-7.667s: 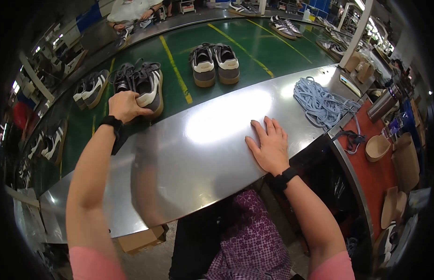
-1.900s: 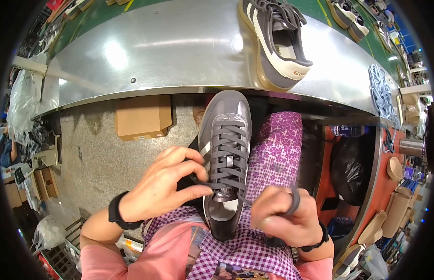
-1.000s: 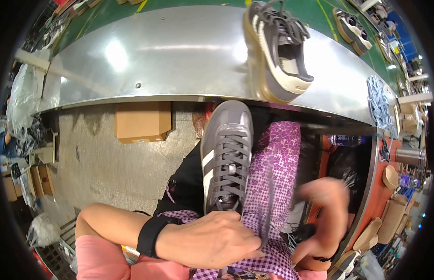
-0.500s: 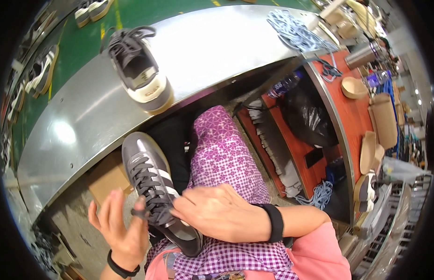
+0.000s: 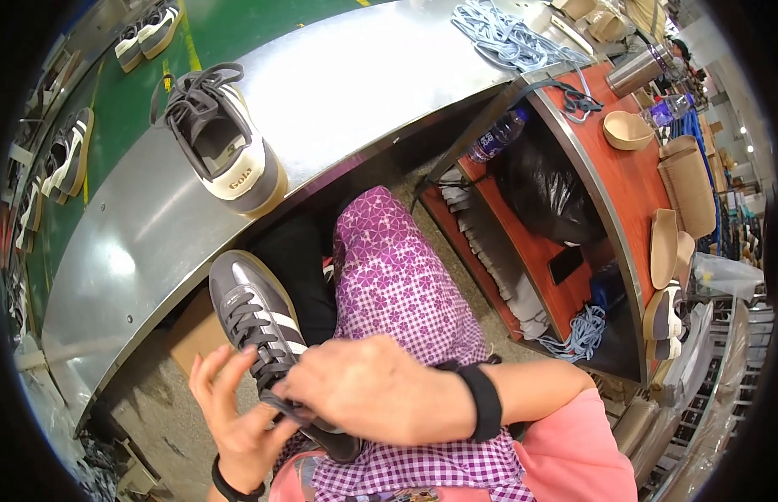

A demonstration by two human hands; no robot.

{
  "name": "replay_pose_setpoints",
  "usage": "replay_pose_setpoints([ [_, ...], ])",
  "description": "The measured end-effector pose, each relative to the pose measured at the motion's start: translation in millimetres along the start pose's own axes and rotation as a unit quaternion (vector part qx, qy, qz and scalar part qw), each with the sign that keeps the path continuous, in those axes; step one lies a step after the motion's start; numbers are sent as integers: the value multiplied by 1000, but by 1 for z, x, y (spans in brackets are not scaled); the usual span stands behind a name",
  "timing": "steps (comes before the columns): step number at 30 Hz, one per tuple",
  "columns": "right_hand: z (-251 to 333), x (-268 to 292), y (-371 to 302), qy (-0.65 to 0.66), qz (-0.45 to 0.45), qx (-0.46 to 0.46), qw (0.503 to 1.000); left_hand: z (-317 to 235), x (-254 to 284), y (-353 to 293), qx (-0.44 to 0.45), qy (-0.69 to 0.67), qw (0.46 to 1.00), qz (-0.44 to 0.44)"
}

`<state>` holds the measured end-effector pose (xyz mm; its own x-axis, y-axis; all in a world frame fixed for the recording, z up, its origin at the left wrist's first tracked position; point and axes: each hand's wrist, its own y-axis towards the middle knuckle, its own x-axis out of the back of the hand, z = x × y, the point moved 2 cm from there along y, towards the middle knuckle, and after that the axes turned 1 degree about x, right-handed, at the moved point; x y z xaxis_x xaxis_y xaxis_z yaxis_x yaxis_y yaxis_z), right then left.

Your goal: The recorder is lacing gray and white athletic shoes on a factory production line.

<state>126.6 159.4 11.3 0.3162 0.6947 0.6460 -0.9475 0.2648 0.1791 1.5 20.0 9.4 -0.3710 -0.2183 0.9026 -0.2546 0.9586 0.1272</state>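
A dark grey sneaker (image 5: 238, 289) with white side stripes rests on my lap, toe pointing away from me. Its dark shoelace (image 5: 282, 407) is drawn up near the ankle opening. My left hand (image 5: 237, 410) pinches the lace between thumb and index finger, with its other fingers raised beside the shoe. Over the shoe's heel end, my right hand (image 5: 368, 391) is closed on the lace too, hiding most of the opening; its fingertips are slightly blurred. A matching sneaker (image 5: 226, 155), laces loose, stands on the metal table (image 5: 339, 79) with its heel toward me.
Light blue laces (image 5: 510, 38) lie in a heap at the table's far right. To the right is a red shelf unit (image 5: 611, 117) bearing a bowl (image 5: 629, 130) and a steel flask (image 5: 640, 69). Inside it are a black bag (image 5: 544, 197) and a bottle (image 5: 498, 135). More shoes (image 5: 150, 35) stand far left.
My hands have come closer together over the lace, the left moving right and slightly down. The view has shifted a little, so the table and shelf appear displaced.
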Motion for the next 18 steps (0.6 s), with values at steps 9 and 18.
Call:
replay_pose_setpoints([
  [9, -13, 8, -14, 79, -14, -18, 997, 32, 65, -26, 122, -243, 958, -88],
  [18, -28, -54, -40, 191, 64, -73, 977, 27, -50, -39, 219, -384, 895, 53],
])
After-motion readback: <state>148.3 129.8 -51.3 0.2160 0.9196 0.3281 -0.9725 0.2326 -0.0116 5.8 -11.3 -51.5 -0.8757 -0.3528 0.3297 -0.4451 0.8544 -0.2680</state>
